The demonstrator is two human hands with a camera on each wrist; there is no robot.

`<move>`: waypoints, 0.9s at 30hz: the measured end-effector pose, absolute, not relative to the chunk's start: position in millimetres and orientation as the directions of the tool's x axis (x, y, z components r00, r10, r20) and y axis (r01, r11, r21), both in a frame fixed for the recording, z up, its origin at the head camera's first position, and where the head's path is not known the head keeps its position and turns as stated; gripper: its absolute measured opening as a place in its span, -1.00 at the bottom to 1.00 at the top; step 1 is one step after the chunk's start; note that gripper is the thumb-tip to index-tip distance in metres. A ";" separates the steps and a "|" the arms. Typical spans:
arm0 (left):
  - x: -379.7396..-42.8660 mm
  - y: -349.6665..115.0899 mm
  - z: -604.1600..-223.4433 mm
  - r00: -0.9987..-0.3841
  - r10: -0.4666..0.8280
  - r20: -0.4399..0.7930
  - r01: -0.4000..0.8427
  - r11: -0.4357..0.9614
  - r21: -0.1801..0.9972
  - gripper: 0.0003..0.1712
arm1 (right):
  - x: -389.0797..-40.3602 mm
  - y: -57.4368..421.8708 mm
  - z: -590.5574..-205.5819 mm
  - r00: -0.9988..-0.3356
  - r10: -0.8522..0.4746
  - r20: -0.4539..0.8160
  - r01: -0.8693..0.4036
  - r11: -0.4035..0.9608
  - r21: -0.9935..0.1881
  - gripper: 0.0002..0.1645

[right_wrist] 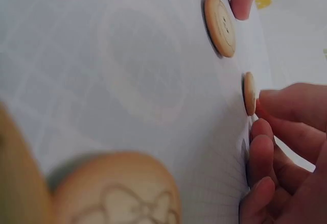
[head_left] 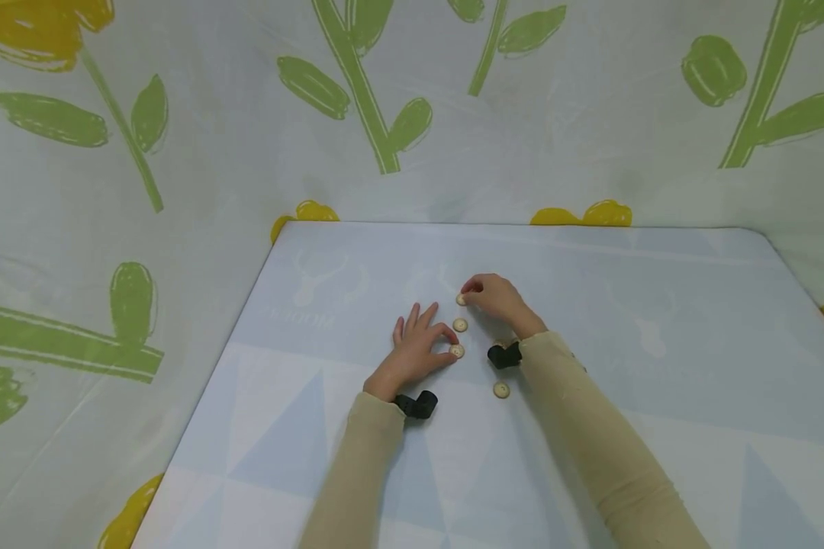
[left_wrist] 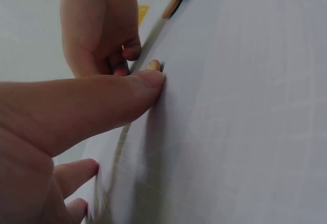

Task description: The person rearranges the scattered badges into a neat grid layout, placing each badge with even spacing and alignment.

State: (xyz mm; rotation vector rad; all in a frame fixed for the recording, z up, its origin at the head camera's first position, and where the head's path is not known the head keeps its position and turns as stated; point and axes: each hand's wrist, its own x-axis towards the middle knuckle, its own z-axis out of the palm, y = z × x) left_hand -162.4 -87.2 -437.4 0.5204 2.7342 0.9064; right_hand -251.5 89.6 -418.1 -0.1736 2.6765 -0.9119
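Left hand (head_left: 415, 352) pinches a round wooden button (head_left: 456, 351) between thumb and index finger, its other fingers spread out over the table. In the left wrist view the thumb covers most of that button (left_wrist: 154, 65). Farther up, the right hand (head_left: 497, 296) holds another wooden button (head_left: 461, 300) at its fingertips; the right wrist view shows this button (right_wrist: 249, 94) edge-on at the thumb and index finger. Between the two hands lies a third button (head_left: 460, 325), with small dark holes in its face.
Nearer the person, a wooden button (head_left: 501, 390) lies below the right wrist. Another, bearing a bow drawing (right_wrist: 122, 193), shows large in the right wrist view. The pale blue and white table (head_left: 659, 320) meets a leaf-patterned cloth (head_left: 213, 114) behind its far edge.
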 end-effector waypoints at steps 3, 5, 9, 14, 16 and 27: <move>-162.1 -87.1 -436.4 -0.914 0.394 -0.094 0.262 0.750 0.607 -0.83 | -253.3 91.6 -420.0 -0.932 -0.231 -0.279 -0.015 0.796 -0.605 -0.75; -162.1 -87.2 -435.7 -0.914 0.394 -0.095 0.260 0.750 0.608 -0.83 | -254.4 92.9 -420.9 -0.923 -0.251 -0.290 -0.031 0.803 -0.595 -0.74; -162.2 -87.2 -434.9 -0.913 0.398 -0.092 0.266 0.750 0.605 -0.81 | -254.7 93.7 -421.4 -0.917 -0.275 -0.288 -0.061 0.812 -0.581 -0.72; -162.8 -87.9 -435.9 -0.915 0.393 -0.092 0.264 0.756 0.599 -0.81 | -253.1 92.3 -419.4 -0.918 -0.284 -0.275 -0.078 0.812 -0.578 -0.71; -163.3 -88.5 -436.8 -0.918 0.385 -0.090 0.261 0.762 0.593 -0.82 | -253.0 91.4 -418.9 -0.920 -0.291 -0.264 -0.091 0.811 -0.577 -0.70; -162.2 -88.5 -437.3 -0.916 0.393 -0.084 0.270 0.757 0.595 -0.82 | -248.8 93.8 -417.6 -0.921 -0.294 -0.256 -0.099 0.811 -0.577 -0.72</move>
